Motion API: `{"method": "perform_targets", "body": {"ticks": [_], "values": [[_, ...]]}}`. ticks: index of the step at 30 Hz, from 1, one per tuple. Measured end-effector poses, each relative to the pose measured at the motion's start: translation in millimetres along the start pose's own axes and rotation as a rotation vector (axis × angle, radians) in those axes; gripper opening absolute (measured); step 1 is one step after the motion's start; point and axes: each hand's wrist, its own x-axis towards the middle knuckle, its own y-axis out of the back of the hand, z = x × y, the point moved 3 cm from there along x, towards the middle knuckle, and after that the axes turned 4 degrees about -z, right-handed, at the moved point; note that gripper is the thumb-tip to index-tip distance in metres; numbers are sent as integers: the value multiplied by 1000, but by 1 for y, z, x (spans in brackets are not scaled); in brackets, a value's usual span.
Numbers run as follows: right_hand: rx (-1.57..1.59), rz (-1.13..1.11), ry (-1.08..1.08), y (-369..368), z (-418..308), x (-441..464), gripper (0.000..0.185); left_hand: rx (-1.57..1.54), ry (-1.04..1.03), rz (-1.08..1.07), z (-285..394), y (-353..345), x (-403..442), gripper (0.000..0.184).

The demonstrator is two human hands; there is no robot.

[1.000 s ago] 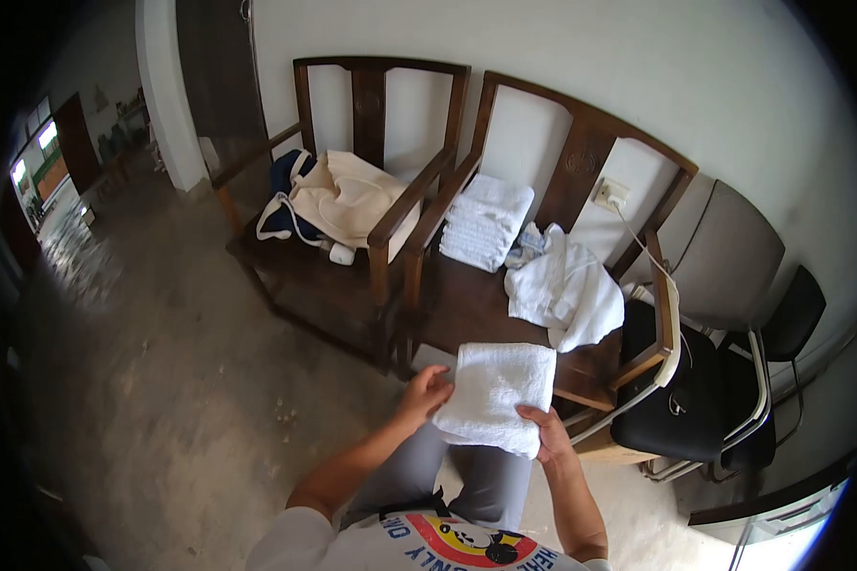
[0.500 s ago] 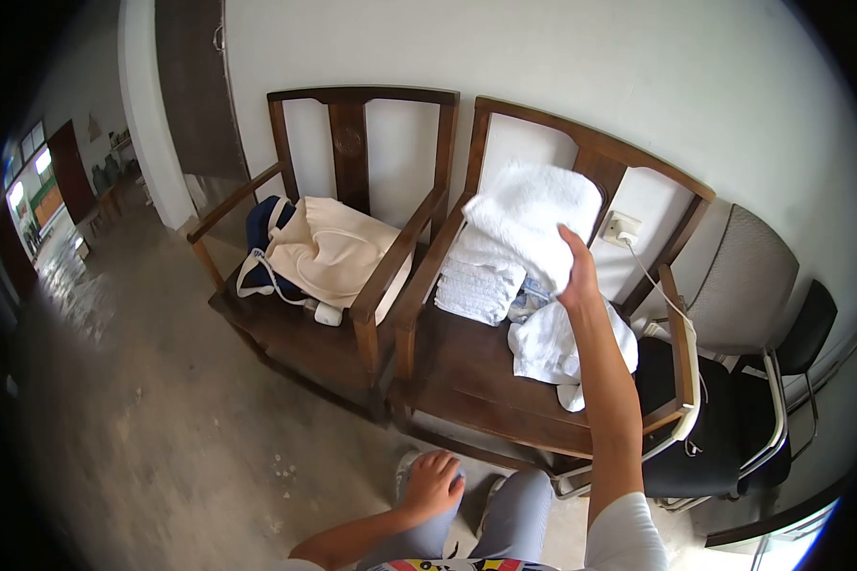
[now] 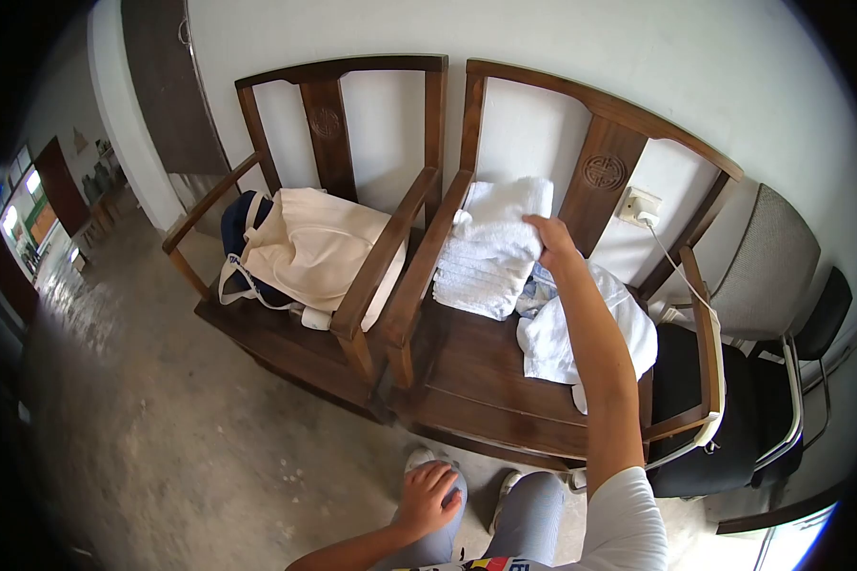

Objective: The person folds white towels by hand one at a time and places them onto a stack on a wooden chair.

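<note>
My right hand (image 3: 553,242) grips the right edge of a folded white towel (image 3: 507,202), which lies on top of a stack of folded white towels (image 3: 481,279) on the seat of the right wooden chair (image 3: 476,366). Beside the stack, partly behind my forearm, is a loose heap of white cloth (image 3: 548,343) with a bluish piece (image 3: 535,291) at its left. Resting on my knee, my left hand (image 3: 428,499) has its fingers spread and holds nothing.
A cream cloth bag (image 3: 305,243) and a dark blue item (image 3: 238,228) lie on the left wooden chair (image 3: 286,347). A plugged-in cable hangs from the wall socket (image 3: 640,206). Black-seated chairs (image 3: 695,409) stand at the right.
My right hand has carried the folded towel from my lap up onto the stack. My left hand has left the towel and come down on my knee. The view has shifted.
</note>
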Motion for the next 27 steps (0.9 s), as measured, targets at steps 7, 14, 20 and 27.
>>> {"method": "perform_targets", "body": {"ticks": [7,14,20,27], "values": [[-193,87,-99,14,20,3,40,-1,13,8,1,3,-2,35],[-1175,407,325,5,-22,-18,59,-6,3,7,1,5,-2,35],[-1504,25,693,-4,-28,-40,67,0,-3,3,4,8,1,35],[-1950,-363,355,-71,20,-26,73,1,-5,-37,9,0,5,34]]}}
